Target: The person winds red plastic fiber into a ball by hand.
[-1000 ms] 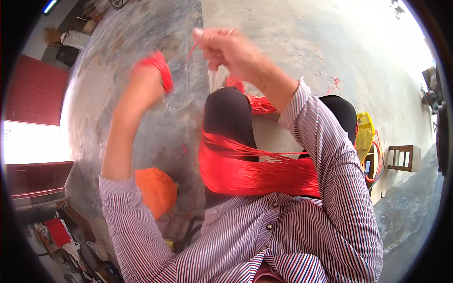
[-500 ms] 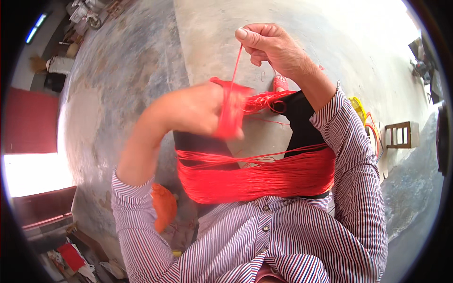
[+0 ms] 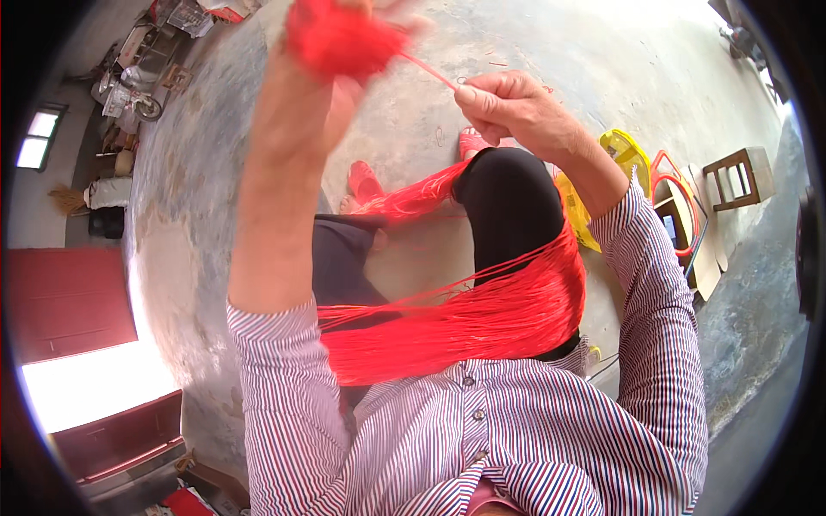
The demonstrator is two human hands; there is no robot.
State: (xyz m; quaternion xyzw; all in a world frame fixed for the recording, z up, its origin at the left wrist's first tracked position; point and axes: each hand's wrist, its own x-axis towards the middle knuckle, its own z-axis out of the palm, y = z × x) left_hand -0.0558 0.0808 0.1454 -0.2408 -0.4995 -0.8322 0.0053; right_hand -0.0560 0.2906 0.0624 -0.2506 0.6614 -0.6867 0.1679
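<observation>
- L hand is up by top edge of view, touching the red bundle, which covers part of it; both are blurred, so can't tell if L fingers are apart, together or clamped on it
- R hand is a bit lower & to the R, much sharper: thumb & index finger pinched tog on a red strand, other fingers curled in
- strand runs straight from bundle to R fingertips, looks taut, no slack seen btwn the hands
- main red skein lies across both thighs, just in front of striped shirt, & wraps outer side of R leg below the bent R knee; its L end is hidden behind L forearm
- more red strands stretch btwn the lower legs, nr the red shoes; prob far side of same skein, can't confirm
- few strands stand loose off skein's far edge, over the gap btwn legs
- step in hand, my read: winding cord off skein onto bundle at L hand, R hand as guide; under way, but lots left round legs
- next move prob calls for L hand turning the bundle while R pinch lets cord feed w/ light, even tension
- risk: loose strands could snag, so knees best kept apart
</observation>
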